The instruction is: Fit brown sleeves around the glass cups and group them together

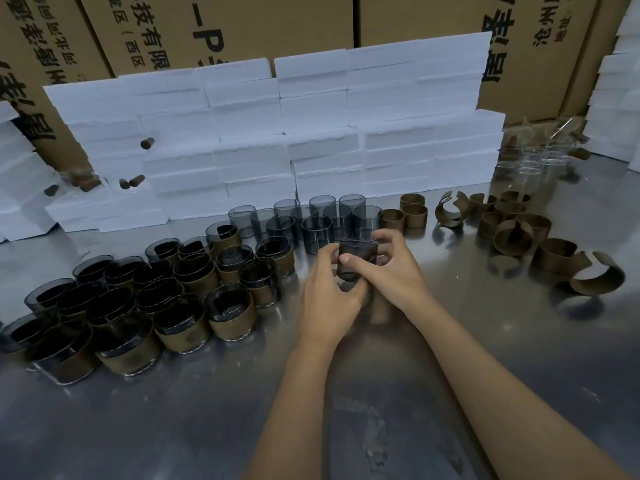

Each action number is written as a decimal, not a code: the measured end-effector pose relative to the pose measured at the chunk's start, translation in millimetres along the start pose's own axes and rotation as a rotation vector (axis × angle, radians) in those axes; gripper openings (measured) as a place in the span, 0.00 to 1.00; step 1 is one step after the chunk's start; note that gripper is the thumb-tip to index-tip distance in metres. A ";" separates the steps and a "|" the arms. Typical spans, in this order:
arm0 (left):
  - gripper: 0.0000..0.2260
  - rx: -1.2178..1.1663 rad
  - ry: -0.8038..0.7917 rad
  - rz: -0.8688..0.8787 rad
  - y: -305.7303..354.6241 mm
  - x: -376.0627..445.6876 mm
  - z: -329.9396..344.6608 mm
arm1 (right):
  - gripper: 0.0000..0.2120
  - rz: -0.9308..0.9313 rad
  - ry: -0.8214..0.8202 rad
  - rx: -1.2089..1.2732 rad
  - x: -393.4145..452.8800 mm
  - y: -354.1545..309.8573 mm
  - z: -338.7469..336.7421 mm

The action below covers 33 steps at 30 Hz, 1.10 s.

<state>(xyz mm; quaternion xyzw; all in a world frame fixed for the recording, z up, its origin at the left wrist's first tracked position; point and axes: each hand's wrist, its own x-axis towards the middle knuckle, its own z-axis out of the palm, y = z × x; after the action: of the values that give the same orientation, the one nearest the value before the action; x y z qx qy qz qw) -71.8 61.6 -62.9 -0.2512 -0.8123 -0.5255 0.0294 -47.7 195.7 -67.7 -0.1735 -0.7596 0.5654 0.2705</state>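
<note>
Two hands grip a smoky glass cup (pixel 356 259) above a steel table (pixel 207 427).
Left hand (pixel 330 292) and right hand (pixel 391 268) clasp it; sleeved cups (pixel 138 306) at nine o'clock, brown sleeves (pixel 512 233) at two; cardboard boxes (pixel 214 26) show partly legible Chinese print.

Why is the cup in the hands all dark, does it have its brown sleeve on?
Not yet. The glass cup, gripped by the left hand and right hand, shows only smoky glass, no brown band.
</note>
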 end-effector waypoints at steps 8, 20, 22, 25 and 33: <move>0.26 -0.327 0.053 -0.141 1.4 4.6 3.3 | 0.15 0.020 -0.016 0.177 -11.4 -4.5 -5.1; 0.24 -0.766 -0.091 -0.317 11.2 4.3 -4.3 | 0.20 0.133 -0.219 0.204 -12.9 -14.4 -15.8; 0.26 -0.889 -0.156 -0.345 14.1 2.7 -2.6 | 0.29 0.179 -0.244 0.189 -9.3 -18.2 -17.0; 0.28 -0.941 -0.211 -0.382 14.8 2.2 -3.1 | 0.34 0.249 -0.230 0.193 -6.3 -20.7 -18.3; 0.13 -0.789 -0.041 -0.280 11.6 2.4 5.9 | 0.40 0.099 -0.072 0.060 -18.3 -14.0 -3.5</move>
<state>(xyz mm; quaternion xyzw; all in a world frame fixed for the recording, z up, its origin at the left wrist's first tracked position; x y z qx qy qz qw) -67.5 71.4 -55.1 -0.1407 -0.5756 -0.7901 -0.1571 -30.5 183.7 -57.6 -0.1823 -0.7421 0.6064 0.2200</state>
